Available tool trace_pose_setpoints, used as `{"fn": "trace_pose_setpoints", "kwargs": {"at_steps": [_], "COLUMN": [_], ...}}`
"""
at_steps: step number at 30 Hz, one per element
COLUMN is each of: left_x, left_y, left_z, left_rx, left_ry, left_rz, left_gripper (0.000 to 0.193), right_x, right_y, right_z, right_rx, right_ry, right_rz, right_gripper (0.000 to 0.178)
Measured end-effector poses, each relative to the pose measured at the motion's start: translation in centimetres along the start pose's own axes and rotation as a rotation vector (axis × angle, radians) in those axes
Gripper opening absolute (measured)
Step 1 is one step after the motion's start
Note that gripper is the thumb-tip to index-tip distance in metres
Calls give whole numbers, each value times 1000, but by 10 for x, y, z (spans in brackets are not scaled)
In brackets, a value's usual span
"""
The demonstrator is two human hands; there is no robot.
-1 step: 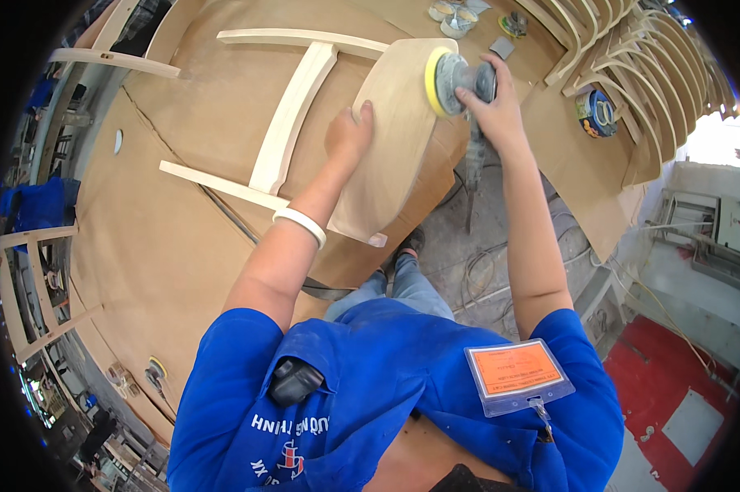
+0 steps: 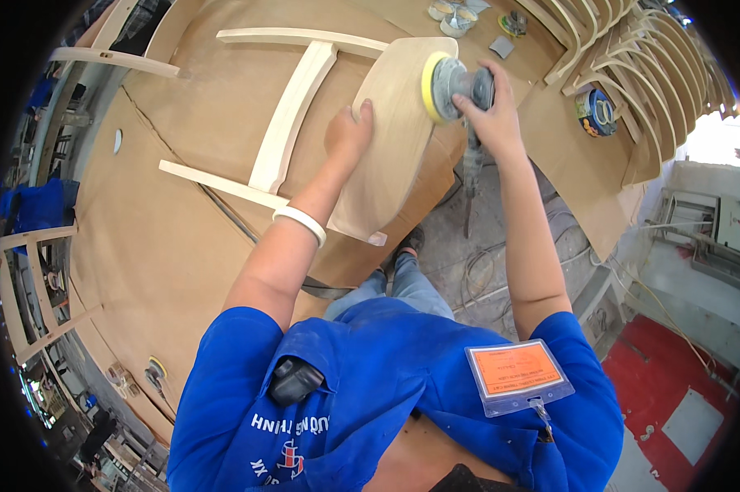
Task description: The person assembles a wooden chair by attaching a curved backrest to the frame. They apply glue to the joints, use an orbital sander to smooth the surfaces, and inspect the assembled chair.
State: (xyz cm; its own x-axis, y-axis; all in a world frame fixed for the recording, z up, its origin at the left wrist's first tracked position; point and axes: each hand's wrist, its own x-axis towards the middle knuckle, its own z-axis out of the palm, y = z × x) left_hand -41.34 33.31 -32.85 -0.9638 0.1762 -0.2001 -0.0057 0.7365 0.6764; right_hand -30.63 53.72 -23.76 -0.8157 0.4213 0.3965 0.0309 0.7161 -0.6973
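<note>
A pale wooden chair frame lies on the table, with a broad curved panel [image 2: 386,156] at its near right side and legs joined by a crosspiece [image 2: 292,123]. My left hand [image 2: 349,133] is closed round the panel's left edge, its fingers partly hidden behind the wood. In my right hand [image 2: 498,111] is a round orbital sander [image 2: 449,88] with a yellow-edged pad, gripped by its dark head. The pad stands tilted against the panel's upper right edge; its contact face is hidden. A dusty hose [image 2: 472,176] hangs from the sander.
Brown sheeting [image 2: 165,246] covers the table. Curved wooden parts [image 2: 632,90] stand stacked at the far right beside a blue tin [image 2: 597,113]. Small tubs [image 2: 456,18] and a grey abrasive pad [image 2: 502,47] lie at the back. Another sander [image 2: 155,369] rests lower left; cables [image 2: 476,271] cross the floor.
My right hand and the sander have shifted slightly toward me along the panel's edge. My left hand keeps its place on the panel.
</note>
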Motion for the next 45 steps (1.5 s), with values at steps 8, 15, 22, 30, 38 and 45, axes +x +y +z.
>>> {"fn": "trace_pose_setpoints", "kwargs": {"at_steps": [8, 15, 22, 30, 38, 45], "left_x": [10, 13, 18, 20, 19, 20], "left_y": [0, -5, -8, -7, -7, -6], "left_z": [-1, 6, 3, 2, 6, 6], "left_rx": [-7, 29, 4, -115, -84, -186], "left_ry": [-16, 42, -22, -68, 7, -7], "left_rz": [9, 19, 14, 25, 22, 17], "left_gripper": [69, 71, 74, 69, 62, 60], "right_x": [-87, -178, -211, -95, -168, -240], "right_y": [-49, -57, -60, 2, -35, -42], "right_z": [10, 30, 32, 5, 14, 53], "right_rx": [95, 138, 331, 295, 344, 399], "right_ry": [73, 104, -15, -37, -56, 63], "right_rz": [-10, -11, -15, 42, 11, -33], "right_gripper": [63, 66, 69, 67, 63, 64]}}
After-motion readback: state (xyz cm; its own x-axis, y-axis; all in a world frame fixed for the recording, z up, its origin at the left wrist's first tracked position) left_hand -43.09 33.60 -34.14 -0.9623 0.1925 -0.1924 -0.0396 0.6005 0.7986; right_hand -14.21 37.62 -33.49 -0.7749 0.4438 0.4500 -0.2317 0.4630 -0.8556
